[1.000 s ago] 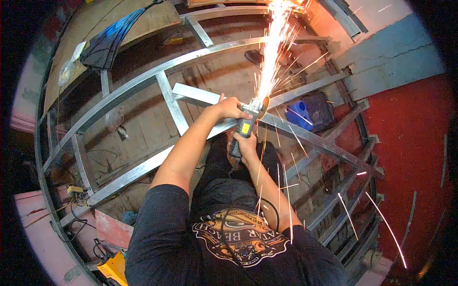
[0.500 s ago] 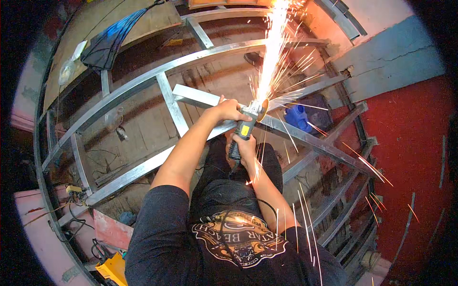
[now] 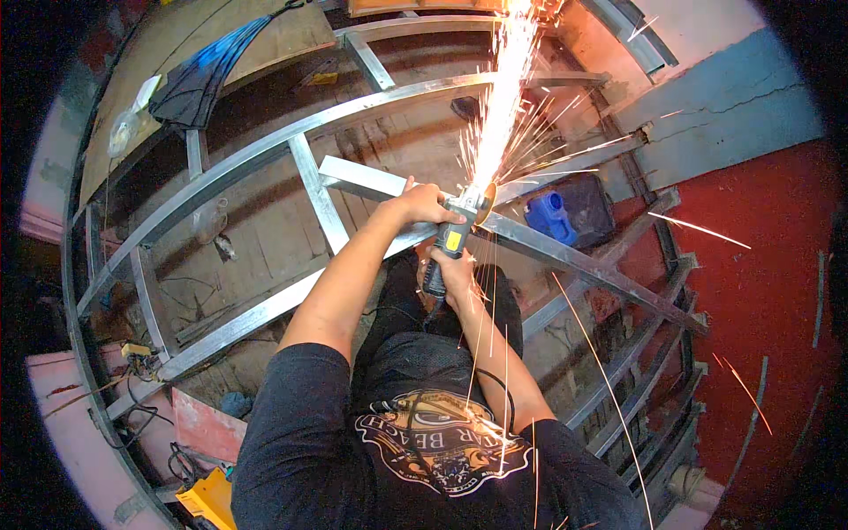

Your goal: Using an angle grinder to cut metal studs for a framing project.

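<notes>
An angle grinder (image 3: 454,231) runs against a square steel tube (image 3: 565,256), and a bright stream of sparks (image 3: 507,115) shoots away from its disc (image 3: 486,205) toward the far side. My left hand (image 3: 419,205) is closed about the grinder's front end, its thumb across the tool, just over the tube. Lower down, my right hand (image 3: 456,276) grips the rear of the grinder's body. The disc stands on edge at the tool's right side. Glare hides the exact contact between disc and metal. The tube slants from upper left to lower right.
Curved and straight steel tubes (image 3: 256,157) form a frame around me over a plank floor. A blue jug (image 3: 549,217) stands right of the grinder. Left are a plywood sheet (image 3: 283,35) with a dark cloth (image 3: 199,84) and, lower, a yellow case (image 3: 210,499). A red surface (image 3: 751,265) lies right.
Both hands and the grinder keep nearly the same place. The spark streaks differ, and the blue jug shows more clearly behind them.
</notes>
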Available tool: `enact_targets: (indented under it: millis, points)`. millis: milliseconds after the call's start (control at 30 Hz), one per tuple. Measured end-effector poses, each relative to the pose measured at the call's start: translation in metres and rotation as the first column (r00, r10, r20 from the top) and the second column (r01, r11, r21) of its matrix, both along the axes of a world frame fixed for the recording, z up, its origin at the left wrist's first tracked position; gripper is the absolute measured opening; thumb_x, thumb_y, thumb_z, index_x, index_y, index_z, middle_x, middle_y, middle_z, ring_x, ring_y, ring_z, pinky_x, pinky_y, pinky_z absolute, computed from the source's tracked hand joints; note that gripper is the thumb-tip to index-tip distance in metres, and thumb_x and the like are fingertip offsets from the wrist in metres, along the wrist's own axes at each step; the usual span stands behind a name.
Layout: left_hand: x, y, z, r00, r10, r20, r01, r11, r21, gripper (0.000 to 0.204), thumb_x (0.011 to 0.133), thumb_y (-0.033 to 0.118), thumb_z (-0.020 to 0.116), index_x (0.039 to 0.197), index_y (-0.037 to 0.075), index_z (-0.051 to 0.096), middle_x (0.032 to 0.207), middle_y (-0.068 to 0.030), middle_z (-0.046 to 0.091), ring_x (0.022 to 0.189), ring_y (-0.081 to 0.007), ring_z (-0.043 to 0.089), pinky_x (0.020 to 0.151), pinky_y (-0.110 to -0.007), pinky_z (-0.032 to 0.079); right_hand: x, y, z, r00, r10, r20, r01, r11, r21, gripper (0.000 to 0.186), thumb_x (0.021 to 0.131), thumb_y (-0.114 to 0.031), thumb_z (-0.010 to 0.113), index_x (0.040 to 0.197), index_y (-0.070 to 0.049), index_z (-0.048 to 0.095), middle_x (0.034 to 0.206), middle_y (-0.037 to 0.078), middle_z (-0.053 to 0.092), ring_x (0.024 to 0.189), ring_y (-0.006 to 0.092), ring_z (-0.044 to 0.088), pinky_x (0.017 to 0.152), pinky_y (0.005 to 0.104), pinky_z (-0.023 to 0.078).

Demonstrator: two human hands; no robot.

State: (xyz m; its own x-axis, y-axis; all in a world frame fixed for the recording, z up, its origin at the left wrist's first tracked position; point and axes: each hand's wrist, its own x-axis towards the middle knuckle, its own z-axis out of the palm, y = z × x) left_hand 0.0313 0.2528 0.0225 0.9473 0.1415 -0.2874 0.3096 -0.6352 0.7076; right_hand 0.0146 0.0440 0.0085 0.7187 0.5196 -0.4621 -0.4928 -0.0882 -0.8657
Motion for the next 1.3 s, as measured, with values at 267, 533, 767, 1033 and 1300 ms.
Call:
enact_targets:
  millis: [267, 533, 767, 1033, 1300]
  points:
    - [0.004, 0.0, -0.012, 1.0, 0.005, 0.027, -0.006, 1.0, 0.019, 0.095, 0.073, 0.091, 0.072, 0.101, 0.001, 0.084, 0.095, -0.0178, 0.079, 0.115, -0.0385, 0.073, 0.128, -0.071, 0.004, 0.003, -0.001, -0.007, 0.999, 0.032, -0.029, -0.031, 0.999, 0.01, 0.024, 0.088, -0.004, 0.083, 0.104, -0.001, 0.065, 0.079, 0.008, 0.071, 0.059, 0.0206, 0.07, 0.054, 0.0346, 0.059]
    - [0.002, 0.0, -0.007, 0.999, 0.014, 0.03, -0.013, 1.0, -0.005, 0.093, 0.073, 0.088, 0.075, 0.101, 0.001, 0.084, 0.094, -0.018, 0.079, 0.113, -0.0384, 0.073, 0.128, -0.07, 0.004, 0.003, -0.001, -0.009, 1.0, 0.018, -0.023, -0.018, 0.999, -0.032, 0.022, 0.088, -0.005, 0.083, 0.103, -0.002, 0.067, 0.078, 0.008, 0.071, 0.059, 0.0208, 0.071, 0.054, 0.0344, 0.058]
    - [0.003, -0.001, -0.007, 0.999, 0.028, 0.029, -0.028, 1.0, 0.01, 0.091, 0.074, 0.088, 0.075, 0.102, 0.001, 0.084, 0.092, -0.0189, 0.079, 0.113, -0.0389, 0.073, 0.128, -0.07, 0.003, 0.003, 0.0, -0.004, 0.999, 0.031, -0.024, -0.032, 0.999, -0.039, 0.019, 0.091, -0.005, 0.081, 0.102, -0.003, 0.065, 0.078, 0.008, 0.071, 0.06, 0.0215, 0.07, 0.054, 0.0352, 0.059]
    - [0.002, -0.002, -0.007, 0.999, 0.019, 0.046, -0.02, 1.0, 0.015, 0.086, 0.075, 0.086, 0.076, 0.101, 0.004, 0.085, 0.091, -0.0169, 0.08, 0.112, -0.0383, 0.074, 0.127, -0.072, 0.004, 0.001, -0.001, 0.001, 0.998, 0.043, -0.039, -0.042, 0.999, 0.013, 0.02, 0.09, -0.006, 0.081, 0.103, -0.002, 0.066, 0.077, 0.008, 0.07, 0.06, 0.0204, 0.07, 0.055, 0.034, 0.058]
    - [0.001, -0.002, -0.004, 0.998, 0.016, 0.064, -0.018, 0.999, 0.029, 0.085, 0.075, 0.085, 0.076, 0.092, 0.003, 0.083, 0.086, -0.0161, 0.077, 0.107, -0.0373, 0.074, 0.126, -0.074, 0.005, 0.001, 0.0, -0.002, 0.999, 0.032, -0.036, -0.032, 0.999, -0.007, 0.023, 0.09, -0.006, 0.082, 0.106, -0.002, 0.065, 0.079, 0.008, 0.07, 0.061, 0.0203, 0.07, 0.056, 0.0341, 0.059]
